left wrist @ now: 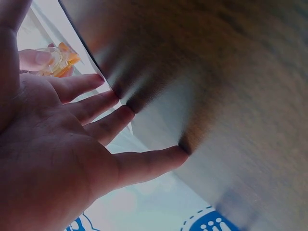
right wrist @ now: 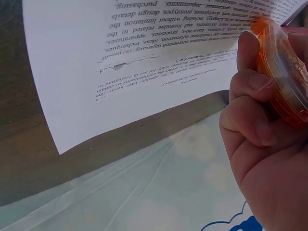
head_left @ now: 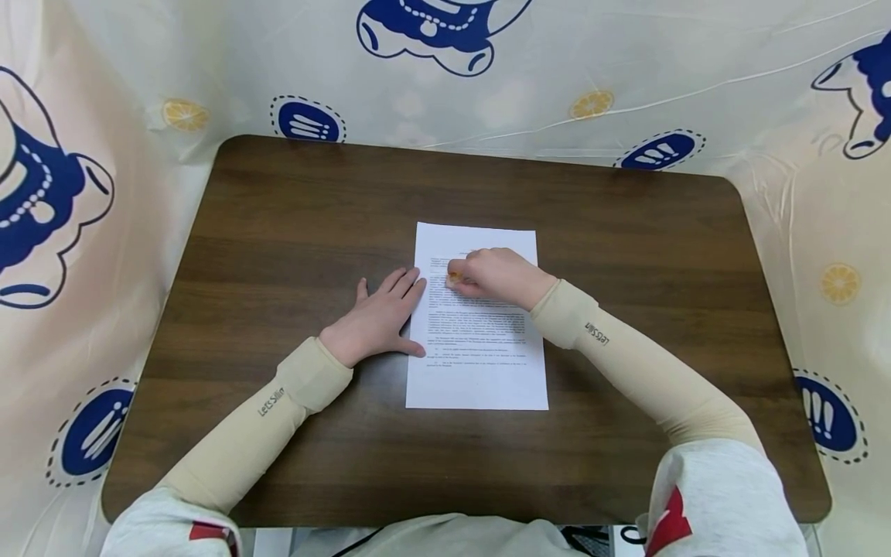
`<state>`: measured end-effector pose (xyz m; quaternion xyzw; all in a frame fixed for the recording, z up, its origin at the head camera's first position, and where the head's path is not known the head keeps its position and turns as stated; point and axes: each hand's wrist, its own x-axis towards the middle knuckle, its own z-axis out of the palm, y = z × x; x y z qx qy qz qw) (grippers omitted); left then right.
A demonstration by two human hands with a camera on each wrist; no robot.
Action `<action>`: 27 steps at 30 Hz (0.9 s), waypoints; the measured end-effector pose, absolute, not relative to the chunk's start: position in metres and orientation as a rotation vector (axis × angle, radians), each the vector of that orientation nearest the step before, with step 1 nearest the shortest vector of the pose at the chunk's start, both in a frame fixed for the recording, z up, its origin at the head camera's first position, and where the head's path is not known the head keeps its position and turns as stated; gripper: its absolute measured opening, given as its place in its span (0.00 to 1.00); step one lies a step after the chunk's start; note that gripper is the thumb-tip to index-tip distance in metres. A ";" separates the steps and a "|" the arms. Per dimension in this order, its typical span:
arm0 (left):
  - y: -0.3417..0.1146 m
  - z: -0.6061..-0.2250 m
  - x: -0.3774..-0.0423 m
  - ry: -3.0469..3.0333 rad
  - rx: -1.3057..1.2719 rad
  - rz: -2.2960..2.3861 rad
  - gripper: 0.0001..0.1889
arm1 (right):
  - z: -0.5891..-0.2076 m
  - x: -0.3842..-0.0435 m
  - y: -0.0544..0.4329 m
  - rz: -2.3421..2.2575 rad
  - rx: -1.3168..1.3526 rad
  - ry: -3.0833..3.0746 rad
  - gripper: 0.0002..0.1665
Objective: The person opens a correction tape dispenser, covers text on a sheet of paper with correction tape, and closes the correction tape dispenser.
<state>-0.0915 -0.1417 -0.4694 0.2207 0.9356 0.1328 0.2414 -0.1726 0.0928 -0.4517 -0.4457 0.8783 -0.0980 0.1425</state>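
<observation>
A printed sheet of paper (head_left: 476,388) lies on the brown table. My right hand (head_left: 503,277) grips an orange and clear correction tape (right wrist: 284,72) over the upper left part of the text. In the right wrist view its orange tip is right at the paper, and a white strip (right wrist: 144,61) with a rough end runs along a line of print. My left hand (head_left: 374,321) rests with fingers spread at the sheet's left edge, its thumb and some fingertips on the margin. The left wrist view also shows the correction tape (left wrist: 60,60) beyond the left palm.
The wooden table (head_left: 278,209) has rounded corners and extends around the sheet on all sides. A pale patterned curtain (head_left: 543,46) with blue figures hangs behind and beside it. Dark cables (head_left: 588,536) show below the near edge.
</observation>
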 end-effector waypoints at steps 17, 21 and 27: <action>-0.142 -0.467 -0.091 2.561 0.597 0.357 0.63 | -0.452 -0.174 0.087 -0.250 -1.267 2.537 0.07; -0.142 -0.468 -0.092 2.558 0.595 0.350 0.63 | -0.451 -0.174 0.086 -0.232 -1.265 2.540 0.07; -0.141 -0.470 -0.092 2.558 0.604 0.359 0.63 | -0.451 -0.172 0.089 -0.230 -1.242 2.533 0.08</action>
